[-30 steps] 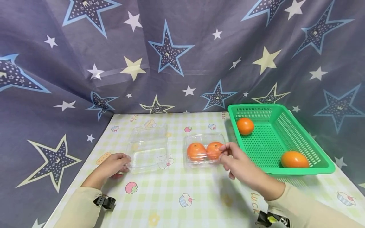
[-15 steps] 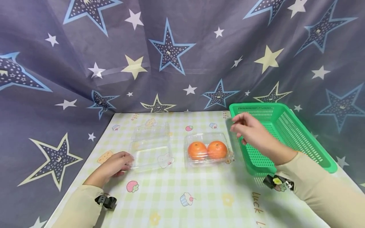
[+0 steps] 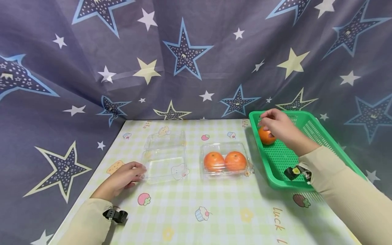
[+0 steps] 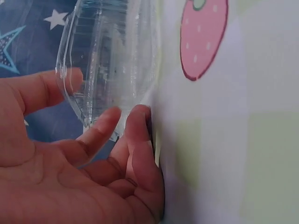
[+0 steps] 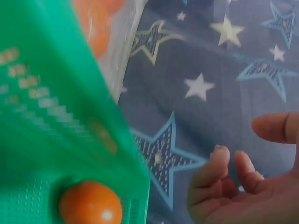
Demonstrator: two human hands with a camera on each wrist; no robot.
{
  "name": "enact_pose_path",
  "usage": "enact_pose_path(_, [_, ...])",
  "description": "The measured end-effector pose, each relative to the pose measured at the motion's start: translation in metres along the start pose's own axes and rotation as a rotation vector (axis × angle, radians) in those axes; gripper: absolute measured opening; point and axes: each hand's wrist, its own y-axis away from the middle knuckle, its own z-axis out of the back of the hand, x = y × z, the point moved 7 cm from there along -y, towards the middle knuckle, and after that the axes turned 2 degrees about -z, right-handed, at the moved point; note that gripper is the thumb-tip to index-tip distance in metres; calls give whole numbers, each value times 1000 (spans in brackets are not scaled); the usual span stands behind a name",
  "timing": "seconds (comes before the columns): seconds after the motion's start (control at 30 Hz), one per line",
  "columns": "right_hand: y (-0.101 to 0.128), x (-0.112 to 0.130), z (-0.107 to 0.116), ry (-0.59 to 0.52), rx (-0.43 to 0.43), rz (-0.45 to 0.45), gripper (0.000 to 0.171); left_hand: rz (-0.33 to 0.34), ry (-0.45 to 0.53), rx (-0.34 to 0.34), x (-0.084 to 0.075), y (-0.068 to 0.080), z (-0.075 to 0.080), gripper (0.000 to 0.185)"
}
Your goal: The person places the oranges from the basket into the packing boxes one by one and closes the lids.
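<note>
A: Where is the right hand?
B: Over the green perforated plastic basket, fingers loosely curled above the round orange fruit, gripping nothing.
A: And the left hand?
B: On the tabletop, fingertips touching the empty clear plastic clamshell box.

Clear glossy plastic box, perforated green plastic basket, smooth shiny orange; matt starry cloth hanging behind.
</note>
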Motion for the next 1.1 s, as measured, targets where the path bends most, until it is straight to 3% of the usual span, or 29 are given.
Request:
enact_pose_path(0.4, [-29, -31, 19, 179, -67, 5, 41, -29, 85, 32, 9, -2, -2, 46])
enact_pose_path(0.7, [-42, -53, 26, 218, -135, 1, 51, -69, 96, 64, 9, -4, 1, 54])
enact_pose_path(1.1, [-49, -84, 27, 186, -37, -72, 72, -79, 81, 55, 1, -12, -3, 47])
